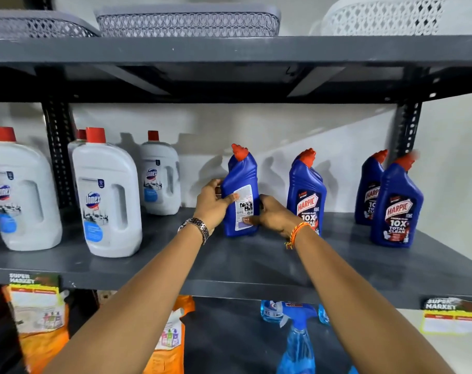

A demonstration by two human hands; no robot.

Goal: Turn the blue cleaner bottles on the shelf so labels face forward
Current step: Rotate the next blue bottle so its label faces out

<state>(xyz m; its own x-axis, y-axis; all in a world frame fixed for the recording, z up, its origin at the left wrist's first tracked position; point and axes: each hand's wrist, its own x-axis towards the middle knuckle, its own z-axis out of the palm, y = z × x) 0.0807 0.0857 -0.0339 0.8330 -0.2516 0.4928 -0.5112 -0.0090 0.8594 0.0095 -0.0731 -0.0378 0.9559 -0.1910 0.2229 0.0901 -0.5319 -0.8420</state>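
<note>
Gripping one blue bottle [240, 195] from both sides, the person stands it upright on the middle shelf [229, 268], roughly at centre. The left hand [212, 205] wraps its left flank with the thumb pressed across the white back label; the right hand [271, 215] cups the right flank, thumb on the label's lower edge. Both hands are closed on the bottle, neither spread.

Progress, as judged: three bottles to the right appear finished. The nearest bottle [306, 193], the front right bottle [396, 203] and the rear right bottle [369, 187] partly hidden behind it all show the red-and-white brand panel forward. The held bottle shows its back label, so it is the one remaining; about half a turn is needed.

Materials: the bottles are glossy moulded plastic, flat-sided, with angled necks and ribbed red caps. Labels are smooth printed film. The shelf is dull grey painted metal on perforated uprights. White jugs [108, 201] with red caps stand to the left, apart from the work.
</note>
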